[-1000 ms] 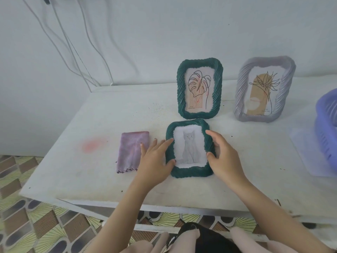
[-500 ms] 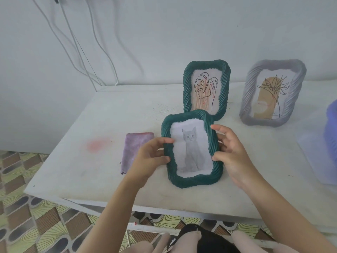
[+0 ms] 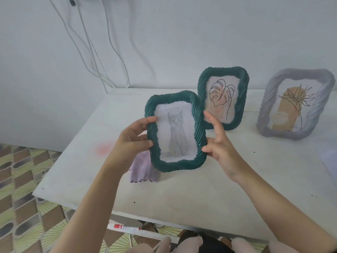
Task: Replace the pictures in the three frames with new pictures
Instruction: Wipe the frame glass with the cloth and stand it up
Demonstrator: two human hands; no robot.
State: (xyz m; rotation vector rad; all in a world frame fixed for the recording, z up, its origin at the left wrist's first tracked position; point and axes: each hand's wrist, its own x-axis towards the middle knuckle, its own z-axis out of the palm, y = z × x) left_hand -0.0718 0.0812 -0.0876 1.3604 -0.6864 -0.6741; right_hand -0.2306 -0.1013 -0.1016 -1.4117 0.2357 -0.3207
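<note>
Dark green and ribbed, the frame [image 3: 179, 164] with the grey cat picture [image 3: 176, 132] is being held upright, a little tilted, over the near part of the white table [image 3: 200, 189]; the left hand [image 3: 134, 137] is gripping its left edge with the thumb [image 3: 151, 119] lying on the front, while the right hand [image 3: 220, 145] is pinching its right edge with the index finger [image 3: 214, 123] pointing up beside the rim. Its lower left corner is covering part of a purple cloth [image 3: 144, 170] that is lying on the table. Behind it, a second green frame [image 3: 243, 99] with a leaf drawing [image 3: 221, 99] and, further right, a grey frame [image 3: 268, 106] with a plant drawing [image 3: 295, 106] are standing upright near the wall [image 3: 182, 42].
</note>
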